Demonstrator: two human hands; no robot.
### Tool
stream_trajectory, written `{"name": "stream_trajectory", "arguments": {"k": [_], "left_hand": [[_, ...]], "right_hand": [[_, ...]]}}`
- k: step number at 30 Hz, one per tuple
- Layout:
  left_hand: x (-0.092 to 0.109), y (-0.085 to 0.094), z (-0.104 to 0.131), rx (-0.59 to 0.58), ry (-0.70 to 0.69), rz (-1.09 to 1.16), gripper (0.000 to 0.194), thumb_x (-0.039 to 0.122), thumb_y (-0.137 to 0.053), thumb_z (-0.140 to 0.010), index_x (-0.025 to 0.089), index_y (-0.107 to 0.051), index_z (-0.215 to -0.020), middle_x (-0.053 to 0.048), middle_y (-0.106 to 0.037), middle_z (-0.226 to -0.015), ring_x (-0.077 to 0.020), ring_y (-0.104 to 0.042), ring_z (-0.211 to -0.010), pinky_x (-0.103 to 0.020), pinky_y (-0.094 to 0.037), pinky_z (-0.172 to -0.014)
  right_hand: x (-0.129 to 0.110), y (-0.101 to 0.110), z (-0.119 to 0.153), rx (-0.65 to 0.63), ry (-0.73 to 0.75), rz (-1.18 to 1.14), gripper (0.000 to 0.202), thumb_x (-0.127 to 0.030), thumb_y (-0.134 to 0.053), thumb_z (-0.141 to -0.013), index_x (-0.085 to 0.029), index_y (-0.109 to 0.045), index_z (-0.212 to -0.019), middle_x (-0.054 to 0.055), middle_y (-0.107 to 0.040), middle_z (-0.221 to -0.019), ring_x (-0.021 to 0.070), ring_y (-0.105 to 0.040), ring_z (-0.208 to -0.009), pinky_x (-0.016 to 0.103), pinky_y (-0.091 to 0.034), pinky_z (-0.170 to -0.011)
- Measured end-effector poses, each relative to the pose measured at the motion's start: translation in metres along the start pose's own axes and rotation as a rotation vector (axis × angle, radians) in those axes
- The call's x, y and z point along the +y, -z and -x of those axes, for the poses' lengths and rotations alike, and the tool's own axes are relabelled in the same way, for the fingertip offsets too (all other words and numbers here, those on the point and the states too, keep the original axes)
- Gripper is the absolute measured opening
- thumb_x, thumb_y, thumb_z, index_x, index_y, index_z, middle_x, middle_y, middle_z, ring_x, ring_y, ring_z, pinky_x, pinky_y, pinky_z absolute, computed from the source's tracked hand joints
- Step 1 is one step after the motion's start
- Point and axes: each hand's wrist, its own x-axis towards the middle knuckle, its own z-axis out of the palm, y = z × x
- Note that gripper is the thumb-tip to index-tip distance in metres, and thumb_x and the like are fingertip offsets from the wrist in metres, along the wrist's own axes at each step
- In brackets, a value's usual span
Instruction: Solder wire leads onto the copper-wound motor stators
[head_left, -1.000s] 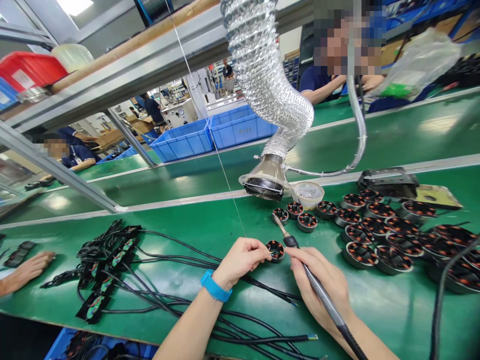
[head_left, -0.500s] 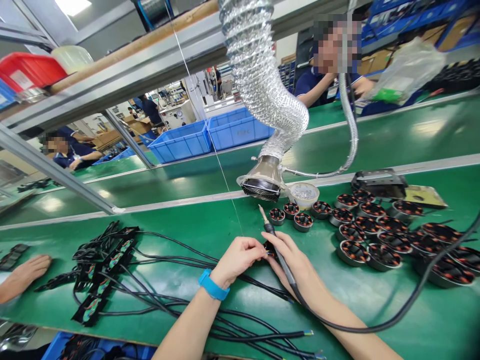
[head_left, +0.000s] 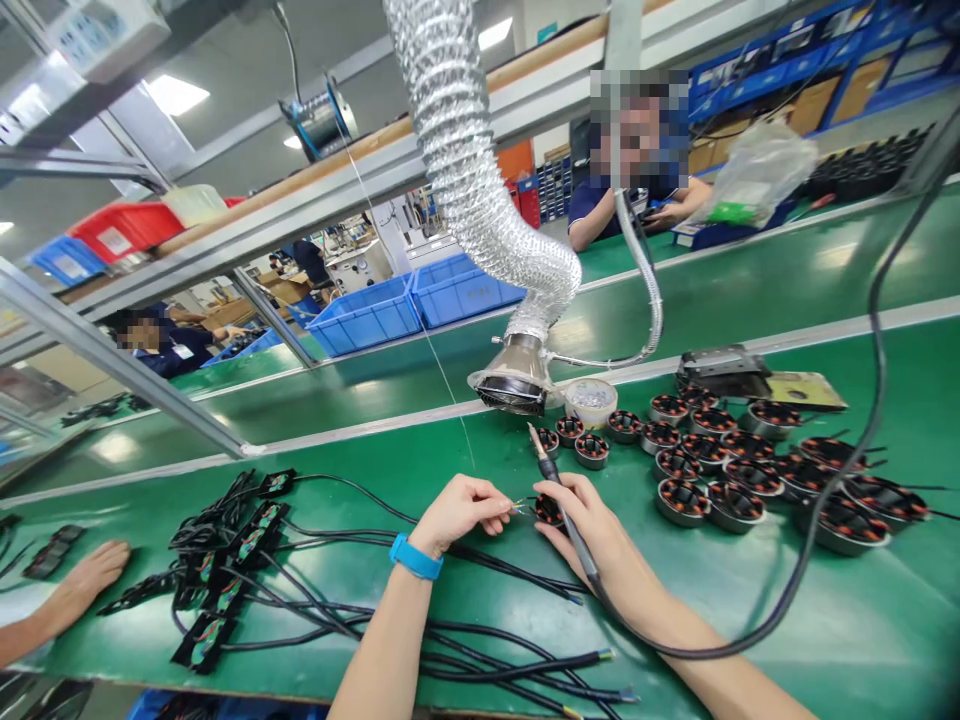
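My left hand [head_left: 466, 512], with a blue band at the wrist, pinches the end of a cable whose thin coloured wires [head_left: 519, 507] poke out to the right. My right hand [head_left: 589, 530] holds a soldering iron [head_left: 574, 535], its tip pointing up and away. The same hand's fingers also hold a small round motor part [head_left: 549, 510] with copper windings, partly hidden. A small gap separates the wires from the part. A thin strand of wire [head_left: 448, 382] hangs down above my hands.
Black cables with circuit boards [head_left: 251, 530] lie left, beside another person's hand [head_left: 94, 575]. Motor parts [head_left: 682, 500] cover the right side. A fume hood [head_left: 517, 375] and a small tub [head_left: 591, 400] stand beyond my hands. Blue bins [head_left: 367, 318] sit farther back.
The view has shifted. My left hand has drawn slightly away from the motor part in my right hand, and the coloured wires now show between them.
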Motion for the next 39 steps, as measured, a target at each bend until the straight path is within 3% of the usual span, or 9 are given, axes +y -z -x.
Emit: {"name": "stream_trajectory", "arguments": {"k": [3, 6, 8, 10, 14, 22, 26, 34, 39], "left_hand": [[-0.001, 0.001, -0.003, 0.076, -0.021, 0.045, 0.052, 0.056, -0.075, -0.069, 0.007, -0.072, -0.082, -0.008, -0.069, -0.07, -0.0138, -0.061, -0.061, -0.027, -0.049, -0.065], [0.004, -0.004, -0.006, 0.414, -0.135, -0.051, 0.052, 0.059, -0.061, -0.081, 0.008, -0.068, -0.09, 0.001, -0.056, -0.053, -0.0097, -0.048, -0.048, -0.022, -0.039, -0.053], [0.013, -0.011, -0.007, 0.53, -0.228, -0.177, 0.046, 0.051, -0.047, -0.092, 0.011, -0.065, -0.106, 0.007, -0.045, -0.047, -0.0095, -0.04, -0.044, -0.021, -0.033, -0.051], [0.024, -0.021, -0.008, 0.44, -0.275, -0.339, 0.037, 0.037, -0.042, -0.093, 0.015, -0.065, -0.112, 0.006, -0.046, -0.05, -0.0102, -0.043, -0.049, -0.021, -0.034, -0.054], [0.045, -0.034, -0.021, 0.091, -0.134, -0.64, 0.025, 0.037, -0.058, -0.08, 0.015, -0.068, -0.074, 0.001, -0.059, -0.062, -0.0108, -0.047, -0.058, -0.023, -0.032, -0.056], [0.057, -0.011, -0.037, -0.279, 0.161, -0.418, 0.028, 0.041, -0.071, -0.068, 0.015, -0.066, -0.06, 0.001, -0.056, -0.057, -0.0079, -0.034, -0.05, -0.025, -0.022, -0.05], [0.051, -0.004, -0.031, -0.359, 0.167, -0.283, 0.032, 0.046, -0.072, -0.068, 0.014, -0.07, -0.067, -0.003, -0.064, -0.067, -0.0096, -0.044, -0.057, -0.024, -0.025, -0.052], [0.034, -0.005, -0.039, -0.292, 0.279, -0.116, 0.039, 0.043, -0.086, -0.051, 0.014, -0.063, -0.063, 0.003, -0.057, -0.064, -0.0069, -0.04, -0.056, -0.025, -0.023, -0.054], [0.035, 0.005, -0.034, -0.436, 0.267, -0.121, 0.037, 0.047, -0.081, -0.061, 0.012, -0.069, -0.069, -0.003, -0.064, -0.067, -0.007, -0.034, -0.053, -0.026, -0.022, -0.053]], "right_hand": [[-0.001, 0.001, 0.001, 0.043, 0.011, -0.005, 0.037, -0.016, -0.052, -0.093, -0.025, -0.047, -0.129, 0.009, -0.049, -0.117, 0.0184, -0.062, -0.095, 0.031, -0.055, -0.082], [-0.005, 0.004, 0.002, 0.056, 0.002, -0.015, 0.038, -0.014, -0.051, -0.093, -0.025, -0.047, -0.128, 0.009, -0.049, -0.118, 0.0186, -0.063, -0.094, 0.032, -0.055, -0.083], [-0.006, 0.005, 0.003, 0.059, -0.008, -0.024, 0.039, -0.014, -0.05, -0.092, -0.025, -0.046, -0.13, 0.01, -0.048, -0.119, 0.0187, -0.063, -0.092, 0.033, -0.056, -0.082], [-0.006, 0.005, 0.004, 0.068, -0.022, -0.034, 0.042, -0.014, -0.051, -0.092, -0.026, -0.044, -0.131, 0.01, -0.048, -0.119, 0.0189, -0.063, -0.09, 0.033, -0.056, -0.08], [-0.006, 0.003, 0.005, 0.08, -0.036, -0.056, 0.044, -0.016, -0.052, -0.092, -0.025, -0.042, -0.133, 0.01, -0.047, -0.12, 0.0196, -0.064, -0.092, 0.034, -0.056, -0.082], [-0.006, 0.002, 0.003, 0.063, -0.028, -0.04, 0.039, -0.02, -0.052, -0.094, -0.024, -0.045, -0.131, 0.01, -0.049, -0.118, 0.0205, -0.064, -0.092, 0.034, -0.056, -0.08], [-0.005, 0.001, 0.003, 0.026, -0.031, -0.061, 0.039, -0.019, -0.051, -0.095, -0.025, -0.043, -0.133, 0.01, -0.047, -0.121, 0.0197, -0.063, -0.093, 0.033, -0.055, -0.082], [-0.003, -0.001, 0.003, 0.013, -0.046, -0.062, 0.038, -0.022, -0.052, -0.095, -0.026, -0.043, -0.132, 0.009, -0.046, -0.121, 0.0192, -0.063, -0.092, 0.032, -0.054, -0.083], [-0.001, -0.003, 0.003, 0.017, -0.04, -0.059, 0.039, -0.022, -0.053, -0.094, -0.027, -0.043, -0.132, 0.009, -0.046, -0.12, 0.0199, -0.063, -0.093, 0.032, -0.054, -0.081]]}}
